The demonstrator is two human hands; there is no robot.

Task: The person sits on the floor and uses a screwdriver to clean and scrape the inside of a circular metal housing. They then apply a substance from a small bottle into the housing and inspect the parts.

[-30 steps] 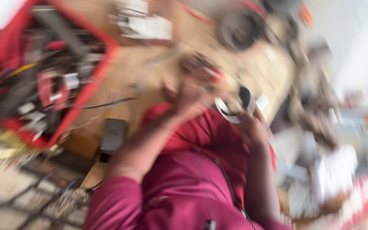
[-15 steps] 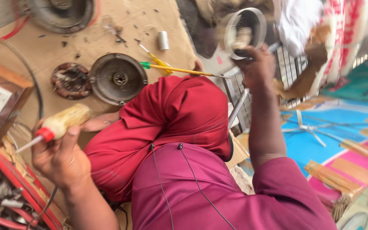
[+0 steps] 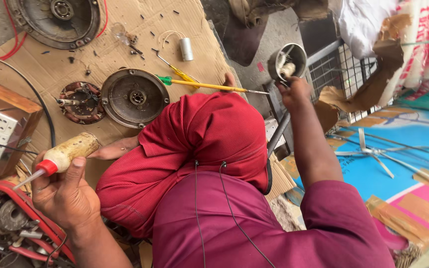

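While the left hand (image 3: 65, 196) clenches a cream-handled screwdriver (image 3: 60, 156) with its shaft pointing away to the left, the right hand (image 3: 294, 92) grasps a small round housing (image 3: 287, 62) held up beyond the knee. Well ahead of the left grip, a motor cover (image 3: 134, 98) and a winding (image 3: 79, 101) lie separated on cardboard (image 3: 199, 59), so stripping down looks well advanced; loose screws remain scattered there.

Grimy plastic screwdriver handle (image 3: 70, 151), dull metal motor cover (image 3: 134, 98), rough cardboard (image 3: 194, 30)
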